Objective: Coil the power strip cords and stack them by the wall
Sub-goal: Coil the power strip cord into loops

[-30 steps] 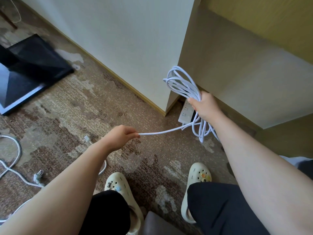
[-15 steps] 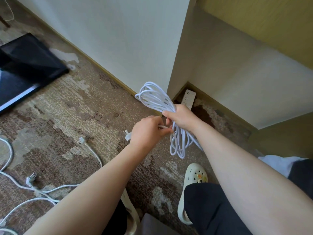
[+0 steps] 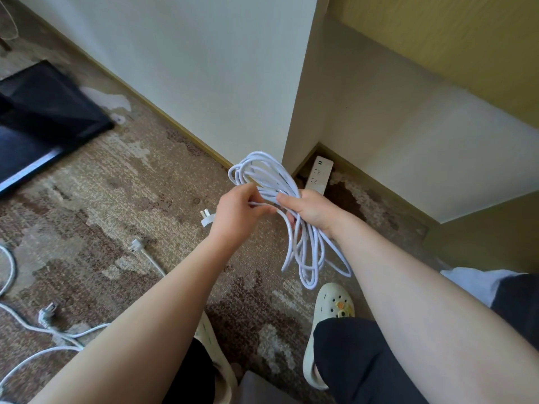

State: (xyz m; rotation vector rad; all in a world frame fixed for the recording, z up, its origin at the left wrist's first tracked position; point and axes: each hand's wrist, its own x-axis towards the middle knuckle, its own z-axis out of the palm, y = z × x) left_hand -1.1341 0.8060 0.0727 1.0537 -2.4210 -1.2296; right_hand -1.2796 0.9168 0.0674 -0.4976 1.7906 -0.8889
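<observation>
In the head view, your right hand [image 3: 313, 209] grips the white coil [image 3: 287, 225] at its middle, with the fingers curled around the bundle of loops. One part of the loops stands above the hand and the other part hangs down toward the floor [image 3: 151, 188]. Your left hand [image 3: 243, 209] pinches one strand of the same cord, just beside the right hand. The plug [image 3: 206, 217] of this cord seems to hang free behind the left hand, so I judge the coiling of this cord is almost finished.

The power strip [image 3: 318, 176] lies on the floor in the corner where the two walls meet, behind your right hand. Other loose cords [image 3: 43, 325] lie near the left edge of the floor, not yet coiled.

The next move calls for laying the last short piece into the bundle, then putting the coil down by the wall [image 3: 204, 68] next to the strip, without letting the loops fall open.
</observation>
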